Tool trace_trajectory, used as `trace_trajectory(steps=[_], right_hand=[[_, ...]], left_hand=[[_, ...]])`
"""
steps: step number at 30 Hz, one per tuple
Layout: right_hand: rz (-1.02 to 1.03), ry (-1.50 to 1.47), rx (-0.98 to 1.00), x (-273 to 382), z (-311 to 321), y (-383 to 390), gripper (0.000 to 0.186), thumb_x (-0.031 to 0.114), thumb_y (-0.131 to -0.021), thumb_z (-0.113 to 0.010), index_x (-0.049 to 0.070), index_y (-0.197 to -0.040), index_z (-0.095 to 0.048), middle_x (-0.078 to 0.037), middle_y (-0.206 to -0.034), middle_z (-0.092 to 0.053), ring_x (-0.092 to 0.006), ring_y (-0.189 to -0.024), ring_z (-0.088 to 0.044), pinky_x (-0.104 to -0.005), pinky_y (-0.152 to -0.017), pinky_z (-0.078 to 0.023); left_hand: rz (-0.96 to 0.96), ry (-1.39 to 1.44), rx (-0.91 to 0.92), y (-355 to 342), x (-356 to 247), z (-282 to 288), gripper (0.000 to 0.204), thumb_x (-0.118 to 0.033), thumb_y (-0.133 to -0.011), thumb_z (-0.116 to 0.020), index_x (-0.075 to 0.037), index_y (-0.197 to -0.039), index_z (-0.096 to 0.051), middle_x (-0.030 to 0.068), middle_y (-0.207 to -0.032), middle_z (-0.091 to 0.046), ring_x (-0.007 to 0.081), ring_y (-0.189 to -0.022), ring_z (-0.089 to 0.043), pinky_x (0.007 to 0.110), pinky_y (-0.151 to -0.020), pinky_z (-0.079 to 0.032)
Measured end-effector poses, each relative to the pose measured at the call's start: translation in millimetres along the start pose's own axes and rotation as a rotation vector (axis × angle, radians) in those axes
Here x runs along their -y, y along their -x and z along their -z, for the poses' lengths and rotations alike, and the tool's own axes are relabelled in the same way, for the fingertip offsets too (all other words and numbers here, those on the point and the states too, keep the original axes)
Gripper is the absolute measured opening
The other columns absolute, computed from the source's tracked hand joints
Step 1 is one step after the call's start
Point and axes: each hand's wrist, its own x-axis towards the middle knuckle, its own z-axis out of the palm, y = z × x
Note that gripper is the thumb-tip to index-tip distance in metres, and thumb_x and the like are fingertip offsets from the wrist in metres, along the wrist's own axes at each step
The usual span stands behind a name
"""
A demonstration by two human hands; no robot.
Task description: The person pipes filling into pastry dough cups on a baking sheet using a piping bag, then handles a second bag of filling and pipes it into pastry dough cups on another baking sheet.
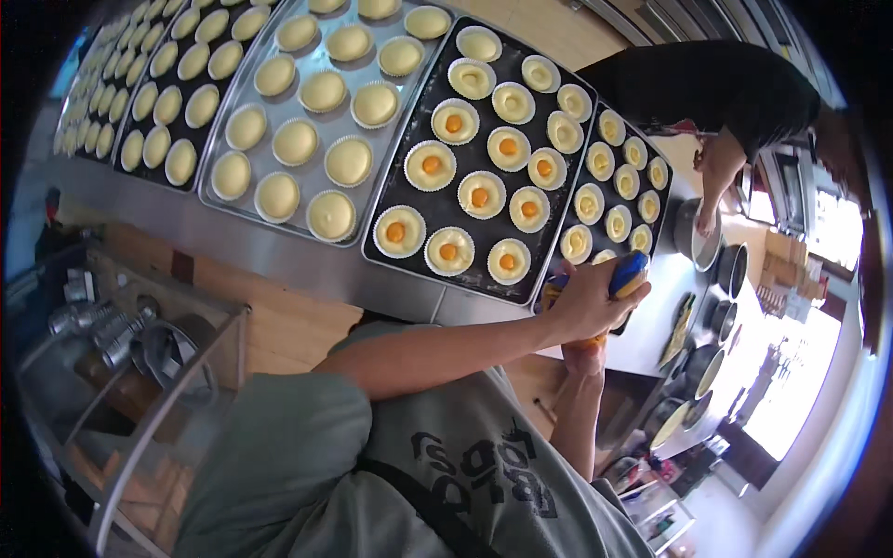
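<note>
My left hand [588, 299] reaches across my chest and grips a blue-and-yellow squeeze bag or bottle [629, 272] over the near edge of the right black tray [672, 191]. My right hand [583, 357] is closed around its orange lower end just below. The cakes on that tray [589, 203] are pale yellow batter in white paper cases. The middle black tray [416, 111] holds cakes with an orange dot [479, 196] on top, except for a few at its far end.
A silver tray [233, 123] of plain batter cups and more black trays [137, 149] lie to the left on the steel table [279, 256]. A person in black [716, 88] reaches into a pot [699, 244] at right. A shelf with metal moulds [112, 330] stands at lower left.
</note>
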Motion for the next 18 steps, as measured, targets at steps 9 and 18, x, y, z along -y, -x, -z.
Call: trace_trajectory(steps=[9, 18], right_hand=[[0.076, 0.016, -0.237, -40.4, -31.7, 93.7, 0.099, 0.03, -0.067, -0.093, 0.004, -0.146, -0.04, -0.009, -0.126, -0.061, -0.0231, -0.114, -0.065, -0.037, -0.097, -0.056], [0.384, -0.093, -0.398, -22.7, 23.9, 224.8, 0.074, 0.007, -0.074, -0.075, 0.007, -0.141, -0.043, -0.008, -0.117, -0.062, -0.0235, -0.105, -0.068, -0.0368, -0.09, -0.059]], left_hand=[[0.077, -0.123, 0.401, 71.0, -48.2, 12.7, 0.05, -0.046, -0.087, -0.081, -0.002, -0.104, -0.065, 0.0121, -0.087, -0.07, 0.0196, -0.076, -0.067, 0.035, -0.072, -0.054], [0.004, -0.224, 0.866, 164.6, -54.4, -122.0, 0.057, -0.035, -0.075, -0.092, -0.002, -0.111, -0.063, 0.0064, -0.098, -0.071, 0.0162, -0.091, -0.07, 0.032, -0.086, -0.056]])
